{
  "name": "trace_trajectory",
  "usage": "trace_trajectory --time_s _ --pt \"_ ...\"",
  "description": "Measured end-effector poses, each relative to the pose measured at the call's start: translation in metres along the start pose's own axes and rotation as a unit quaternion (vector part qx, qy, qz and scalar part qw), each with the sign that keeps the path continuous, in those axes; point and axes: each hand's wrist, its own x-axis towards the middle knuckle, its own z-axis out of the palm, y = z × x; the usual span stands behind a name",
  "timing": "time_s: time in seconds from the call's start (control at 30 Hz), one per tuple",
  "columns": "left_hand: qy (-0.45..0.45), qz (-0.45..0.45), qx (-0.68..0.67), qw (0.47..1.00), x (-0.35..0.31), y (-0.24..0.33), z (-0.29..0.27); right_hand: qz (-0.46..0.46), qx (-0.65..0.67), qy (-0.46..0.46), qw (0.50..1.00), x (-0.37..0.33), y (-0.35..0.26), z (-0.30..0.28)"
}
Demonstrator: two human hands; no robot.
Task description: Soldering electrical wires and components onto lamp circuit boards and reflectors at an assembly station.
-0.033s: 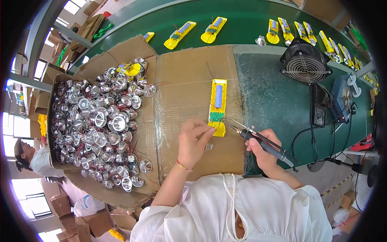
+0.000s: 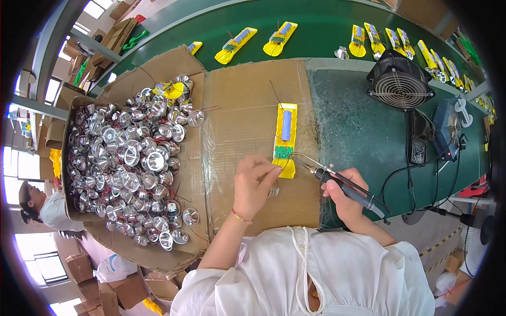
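Observation:
A yellow flashlight casing [image 2: 286, 169] lies lengthwise on the cardboard in front of me, with a blue-violet battery cell [image 2: 286, 126] and a small green circuit board [image 2: 283, 152] in it. My left hand [image 2: 254, 181] is closed in a pinch at the casing's near end, on what looks like a thin wire by the board. Partly hidden below those fingers is a shiny reflector cup [image 2: 274, 191]. In my right hand [image 2: 345, 195] is a soldering iron [image 2: 352, 193] with a bent metal feed tube [image 2: 311, 158]; the tube's end reaches the board's right edge.
To the left, a cardboard box [image 2: 67, 158] is heaped with silver reflector cups [image 2: 132, 155]. A black fan [image 2: 400, 87] and a blue soldering station [image 2: 447, 129] with cables stand at right. More yellow casings [image 2: 235, 46] lie along the green bench behind. A person [image 2: 58, 208] is at far left.

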Motion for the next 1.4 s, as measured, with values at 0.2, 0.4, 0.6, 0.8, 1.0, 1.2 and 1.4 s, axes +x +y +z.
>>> trace_trajectory --time_s 0.2,0.4,0.6,0.8,1.0,1.2,1.4 --pt "-0.027 -0.132 -0.046 0.990 0.010 0.000 0.005 0.025 -0.044 -0.022 0.998 0.002 0.001 0.003" --pt "-0.041 -0.123 0.015 0.991 0.016 0.001 0.007 0.005 -0.095 -0.062 0.994 0.004 0.007 -0.003" --pt "-0.039 -0.130 0.006 0.991 0.017 0.000 0.007 -0.011 -0.010 0.008 1.000 0.003 0.000 0.002" --pt "-0.043 -0.135 -0.002 0.990 0.018 0.000 0.006 -0.018 0.003 0.027 0.999 0.006 0.001 -0.004" --pt "-0.047 -0.144 0.006 0.988 0.018 0.005 -0.001 -0.020 0.005 0.029 0.999 0.010 0.005 -0.009" --pt "-0.069 -0.152 0.060 0.984 0.023 0.019 -0.016 -0.058 -0.016 0.069 0.996 0.014 0.011 -0.032" --pt "-0.113 0.007 0.189 0.975 0.140 0.017 0.036 -0.036 -0.012 0.106 0.994 0.026 0.025 -0.039"
